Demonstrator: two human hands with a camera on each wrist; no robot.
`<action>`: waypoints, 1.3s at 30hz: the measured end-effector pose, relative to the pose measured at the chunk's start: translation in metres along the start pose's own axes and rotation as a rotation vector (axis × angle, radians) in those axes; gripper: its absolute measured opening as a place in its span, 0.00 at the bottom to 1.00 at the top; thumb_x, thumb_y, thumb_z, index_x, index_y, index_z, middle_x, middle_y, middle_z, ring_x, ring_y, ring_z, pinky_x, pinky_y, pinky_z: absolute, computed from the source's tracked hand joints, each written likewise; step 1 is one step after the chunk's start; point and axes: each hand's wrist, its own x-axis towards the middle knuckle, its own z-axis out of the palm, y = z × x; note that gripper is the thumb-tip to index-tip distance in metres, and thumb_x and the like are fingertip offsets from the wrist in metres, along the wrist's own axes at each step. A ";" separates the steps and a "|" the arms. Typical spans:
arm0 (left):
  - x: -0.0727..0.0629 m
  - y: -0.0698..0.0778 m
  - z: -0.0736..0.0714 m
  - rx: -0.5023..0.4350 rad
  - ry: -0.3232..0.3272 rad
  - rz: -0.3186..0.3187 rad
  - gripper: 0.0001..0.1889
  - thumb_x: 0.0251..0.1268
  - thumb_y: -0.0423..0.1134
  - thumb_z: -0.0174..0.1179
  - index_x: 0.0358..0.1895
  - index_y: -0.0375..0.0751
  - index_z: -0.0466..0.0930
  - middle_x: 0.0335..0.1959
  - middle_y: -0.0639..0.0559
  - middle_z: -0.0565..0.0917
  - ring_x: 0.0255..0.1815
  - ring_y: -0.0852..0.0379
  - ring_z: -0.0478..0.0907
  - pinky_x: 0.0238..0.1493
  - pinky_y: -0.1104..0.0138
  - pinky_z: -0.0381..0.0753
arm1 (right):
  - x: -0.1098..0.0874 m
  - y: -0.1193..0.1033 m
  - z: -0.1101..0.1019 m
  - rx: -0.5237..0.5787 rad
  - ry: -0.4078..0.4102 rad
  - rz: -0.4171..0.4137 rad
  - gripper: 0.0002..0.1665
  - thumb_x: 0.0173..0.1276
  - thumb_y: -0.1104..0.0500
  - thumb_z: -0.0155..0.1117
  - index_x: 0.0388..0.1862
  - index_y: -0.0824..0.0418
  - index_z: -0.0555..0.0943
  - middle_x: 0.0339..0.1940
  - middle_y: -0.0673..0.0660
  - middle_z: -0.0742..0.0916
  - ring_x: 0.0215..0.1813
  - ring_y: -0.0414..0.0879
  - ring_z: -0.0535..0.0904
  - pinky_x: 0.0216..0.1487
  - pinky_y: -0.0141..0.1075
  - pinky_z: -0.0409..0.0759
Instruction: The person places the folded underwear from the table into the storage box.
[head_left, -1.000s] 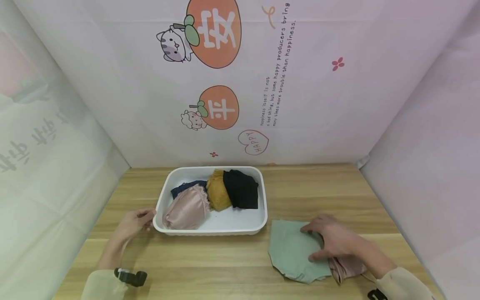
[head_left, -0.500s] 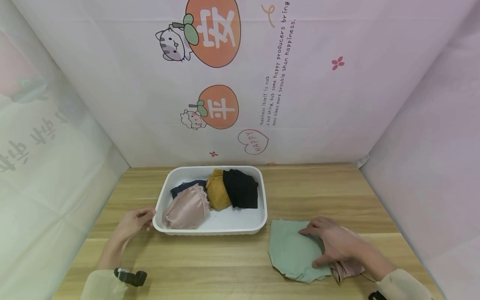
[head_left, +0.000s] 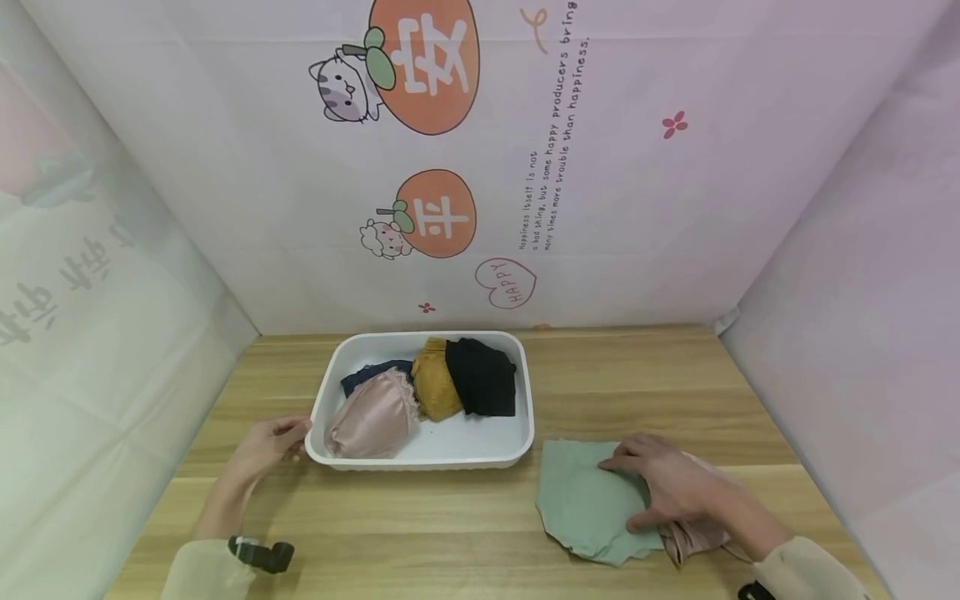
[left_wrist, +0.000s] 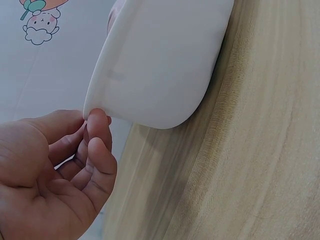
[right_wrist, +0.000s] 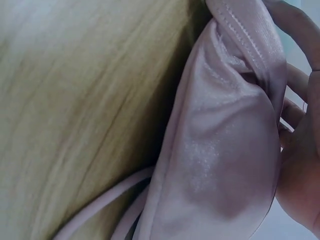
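Note:
At the left front corner of a white plastic tray point(head_left: 450, 463), my left hand point(head_left: 258, 448) pinches the rim. In the left wrist view, thumb and fingertips meet on that rim, beside the smooth tray wall point(left_wrist: 155, 65). My right hand point(head_left: 667, 479) rests with spread, slightly bent fingers on the right side of a flat pale green folded garment point(head_left: 585, 500). Under that hand and wrist lies a pink satin bra point(head_left: 693, 537), partly hidden. The right wrist view shows the bra's cup point(right_wrist: 220, 150) and thin straps point(right_wrist: 100, 205), with fingers point(right_wrist: 295, 80) behind it.
Inside the tray lie a pink satin bra with lace trim point(head_left: 378, 421), a navy piece point(head_left: 363, 377), a mustard garment point(head_left: 437, 383) and a black folded garment point(head_left: 482, 379). Printed white sheets point(head_left: 615, 275) enclose the wooden table point(head_left: 420, 533) at the back and sides.
My right hand has shifted slightly to the right over the green garment, its thumb sliding toward the pink bra. The left hand and tray stay put.

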 end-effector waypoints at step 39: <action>0.001 -0.002 -0.002 0.008 -0.007 0.002 0.25 0.77 0.42 0.54 0.64 0.21 0.72 0.30 0.53 0.82 0.31 0.61 0.79 0.33 0.69 0.84 | 0.011 0.001 0.003 -0.007 0.248 -0.190 0.18 0.42 0.49 0.81 0.33 0.42 0.83 0.35 0.32 0.80 0.44 0.35 0.77 0.59 0.49 0.75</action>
